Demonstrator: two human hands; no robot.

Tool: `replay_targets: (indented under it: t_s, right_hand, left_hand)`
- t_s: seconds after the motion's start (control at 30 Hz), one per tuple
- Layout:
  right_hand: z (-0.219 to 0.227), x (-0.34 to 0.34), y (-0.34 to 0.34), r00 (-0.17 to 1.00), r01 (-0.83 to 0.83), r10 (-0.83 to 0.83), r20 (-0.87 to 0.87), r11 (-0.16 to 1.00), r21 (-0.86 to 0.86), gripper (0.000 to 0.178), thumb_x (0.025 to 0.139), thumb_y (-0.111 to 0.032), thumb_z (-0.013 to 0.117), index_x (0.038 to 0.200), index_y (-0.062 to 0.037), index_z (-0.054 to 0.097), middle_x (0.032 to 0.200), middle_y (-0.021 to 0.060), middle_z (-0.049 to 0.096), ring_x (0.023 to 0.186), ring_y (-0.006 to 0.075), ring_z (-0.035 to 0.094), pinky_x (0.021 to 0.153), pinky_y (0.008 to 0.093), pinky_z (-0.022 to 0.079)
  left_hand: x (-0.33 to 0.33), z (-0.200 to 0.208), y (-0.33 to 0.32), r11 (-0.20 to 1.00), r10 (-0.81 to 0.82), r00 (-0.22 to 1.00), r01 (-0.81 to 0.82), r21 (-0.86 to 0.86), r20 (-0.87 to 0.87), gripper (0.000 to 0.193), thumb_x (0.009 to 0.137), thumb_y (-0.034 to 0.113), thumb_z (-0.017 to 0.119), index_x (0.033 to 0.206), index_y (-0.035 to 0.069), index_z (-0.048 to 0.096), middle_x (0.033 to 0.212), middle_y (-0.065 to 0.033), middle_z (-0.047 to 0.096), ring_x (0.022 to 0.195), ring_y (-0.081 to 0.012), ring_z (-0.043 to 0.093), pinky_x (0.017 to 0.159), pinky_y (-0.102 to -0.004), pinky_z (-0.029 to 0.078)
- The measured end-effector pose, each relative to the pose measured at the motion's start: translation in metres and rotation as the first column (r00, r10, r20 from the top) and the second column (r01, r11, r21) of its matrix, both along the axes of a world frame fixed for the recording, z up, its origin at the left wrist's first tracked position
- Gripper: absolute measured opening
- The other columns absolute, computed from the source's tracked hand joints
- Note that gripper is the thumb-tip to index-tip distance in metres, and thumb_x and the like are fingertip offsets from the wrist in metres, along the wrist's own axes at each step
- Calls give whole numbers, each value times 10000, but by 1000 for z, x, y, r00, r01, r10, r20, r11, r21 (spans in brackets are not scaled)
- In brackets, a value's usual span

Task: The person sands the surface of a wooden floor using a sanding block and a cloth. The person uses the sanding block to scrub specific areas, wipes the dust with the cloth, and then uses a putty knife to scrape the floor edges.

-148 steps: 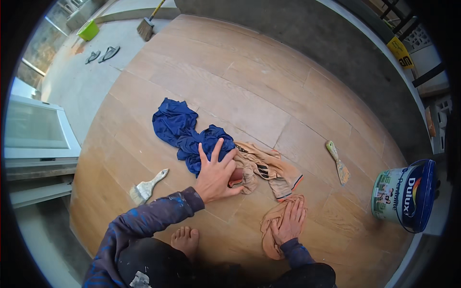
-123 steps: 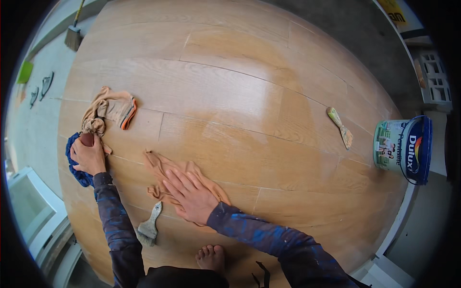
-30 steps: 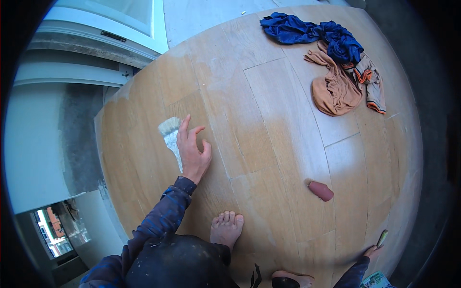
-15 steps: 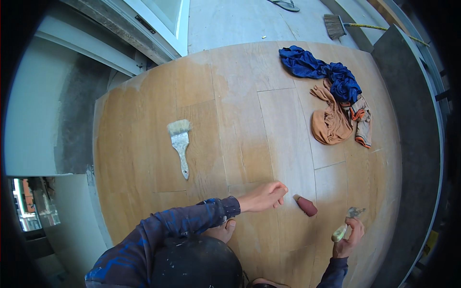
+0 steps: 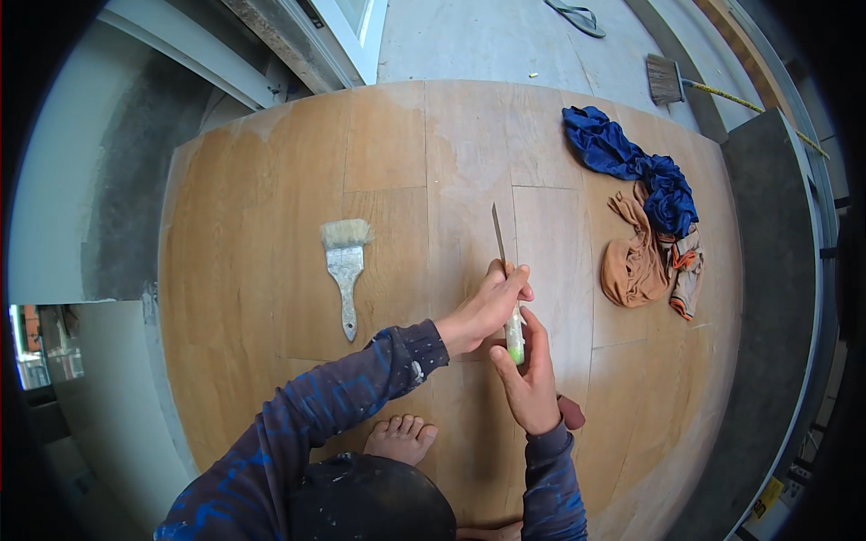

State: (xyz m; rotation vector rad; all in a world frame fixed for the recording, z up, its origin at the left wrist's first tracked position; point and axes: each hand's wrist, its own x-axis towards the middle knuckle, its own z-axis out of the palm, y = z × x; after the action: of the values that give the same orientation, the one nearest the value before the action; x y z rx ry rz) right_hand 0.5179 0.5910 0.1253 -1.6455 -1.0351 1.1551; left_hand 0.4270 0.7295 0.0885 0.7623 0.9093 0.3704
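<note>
Both of my hands meet around a paint-smeared scraper (image 5: 515,335), which has a pale handle with a green end. Its thin metal blade is seen nearly edge-on and points away from me. My left hand (image 5: 490,302) is closed around the part where blade and handle join, hiding it. With thumb and fingers, my right hand (image 5: 530,374) grips the handle's near end. A dark red piece (image 5: 570,412) lies on the floor, partly hidden behind my right wrist. Left of the hands, a wide paintbrush (image 5: 345,270) with a whitish, paint-crusted handle lies flat, bristles away from me.
A blue cloth (image 5: 622,162), a tan cloth (image 5: 631,266) and a grey-orange cloth (image 5: 687,275) lie bunched at the right. Beyond the wood-look floor (image 5: 244,252) are a broom (image 5: 666,79) and a flip-flop (image 5: 575,16). A dark panel (image 5: 771,270) borders the right side.
My right hand has brought the scraper inward and up from the lower right. My left hand, free before, has moved forward and closed on it. The view has shifted slightly.
</note>
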Motion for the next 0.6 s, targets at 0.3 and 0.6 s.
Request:
replay_targets:
  t_s: [0.3,0.6]
  right_hand:
    - [-49,41,207,873,44,-123,472,983,176,352,1071,-177,572,1380,-8,555,1088,308,735,1060,516,700,895,515,552]
    - [-85,71,355,643,108,-97,760,994,36,429,1070,-342,559,1427,-109,610,1159,305,746,1116,488,713,978,564,545]
  left_hand:
    - [-6,-25,95,908,49,974,48,416,-221,896,1104,524,544,1606,-116,168,1558,-288,447,1465,-333,484,1178,-431,438]
    - [-81,-45,60,858,211,939,-45,511,-271,592,1076,261,611,1584,41,402,1475,-143,570,1306,-225,559,1062,-391,492]
